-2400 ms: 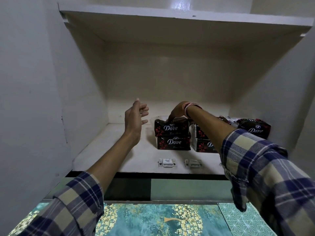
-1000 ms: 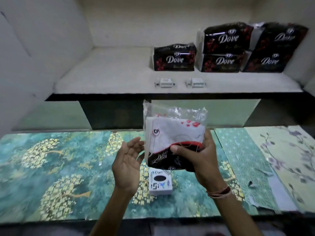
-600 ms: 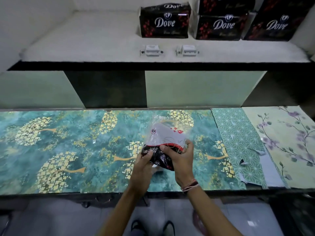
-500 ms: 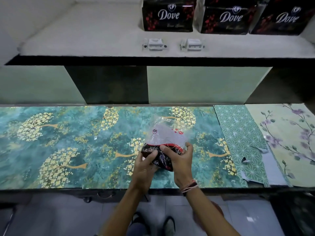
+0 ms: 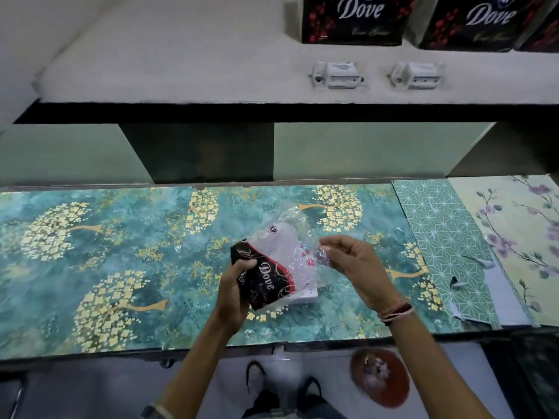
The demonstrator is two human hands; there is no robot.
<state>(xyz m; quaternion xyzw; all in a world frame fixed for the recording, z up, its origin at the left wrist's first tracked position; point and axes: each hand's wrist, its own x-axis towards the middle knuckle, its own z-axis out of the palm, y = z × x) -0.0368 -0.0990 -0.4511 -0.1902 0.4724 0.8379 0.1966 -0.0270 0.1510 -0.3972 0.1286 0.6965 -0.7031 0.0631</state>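
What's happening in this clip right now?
A person stands at a patterned counter, working on a Dove packet. The left hand grips its dark lower end, while the right hand pinches the clear plastic wrap at its side. More Dove packs sit on the shelf behind.

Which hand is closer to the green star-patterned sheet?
Right. The right hand hovers just left of the sheet, pinching the Dove packet's plastic; the left hand grips the packet farther left.

Black-red-white packet (image 5: pixel 269 273), teal-gold counter (image 5: pixel 90 252)
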